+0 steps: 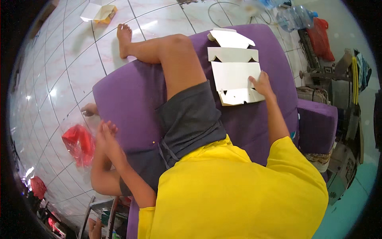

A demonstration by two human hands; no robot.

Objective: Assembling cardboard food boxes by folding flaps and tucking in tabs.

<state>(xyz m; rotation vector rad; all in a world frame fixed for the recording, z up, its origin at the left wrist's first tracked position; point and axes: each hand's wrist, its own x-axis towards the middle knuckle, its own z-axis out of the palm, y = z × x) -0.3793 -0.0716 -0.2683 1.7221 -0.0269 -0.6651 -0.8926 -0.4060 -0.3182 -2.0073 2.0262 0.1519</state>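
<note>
An unfolded cardboard box [232, 75], white and creased into panels with flaps, lies flat on the purple sofa seat [274, 51] to the right of my bent leg. My right hand [262, 84] grips its right edge, thumb on top of the large panel and the other fingers partly hidden at the rim. Over by my left knee, my left hand [108, 141] rests with its fingers stretched out, holding nothing. A red item in clear plastic wrap [81, 145] is on the floor beyond that hand.
A small open white and yellow box [104, 15] sits on the tiled floor at the far left. Large clear plastic bottles [294, 18] and a red bag [320, 40] are at the far right. A purple armrest [316, 126] borders the seat, with stacked clutter beside it.
</note>
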